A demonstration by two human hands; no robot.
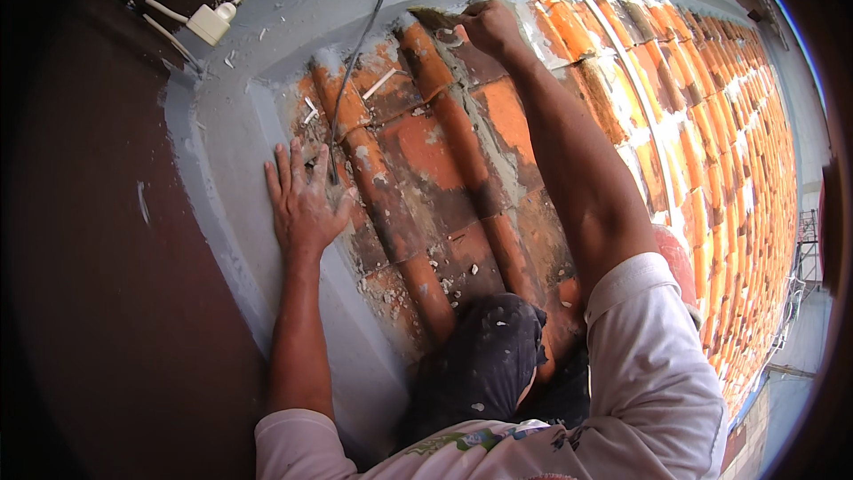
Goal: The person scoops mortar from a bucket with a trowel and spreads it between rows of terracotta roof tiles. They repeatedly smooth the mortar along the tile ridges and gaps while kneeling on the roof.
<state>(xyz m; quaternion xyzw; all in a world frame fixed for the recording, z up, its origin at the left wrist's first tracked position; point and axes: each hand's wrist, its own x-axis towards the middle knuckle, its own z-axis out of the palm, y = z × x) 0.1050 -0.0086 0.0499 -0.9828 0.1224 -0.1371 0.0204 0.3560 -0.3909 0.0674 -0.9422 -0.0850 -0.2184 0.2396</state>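
Observation:
My left hand [305, 200] lies flat with fingers spread on the grey ledge at the roof's left edge, its fingertips next to a dark cable [335, 138]. At the top of the tiles, my right hand [490, 28] is closed on a trowel [433, 18], whose dirty blade points left. The blade is over the upper end of a ridged orange roof tile [426, 62], against the grey mortar band. Most of the trowel's handle is hidden in my fist. A grey mortar line [498, 156] runs down between tiles below my right hand.
A white extension socket [211, 24] with cords sits at upper left by the dark wall [98, 240]. A pale hose [635, 80] crosses the tiles on the right. Behind my right arm shows a red container [675, 267]. Mortar crumbs [458, 276] litter the tiles near my knee [484, 347].

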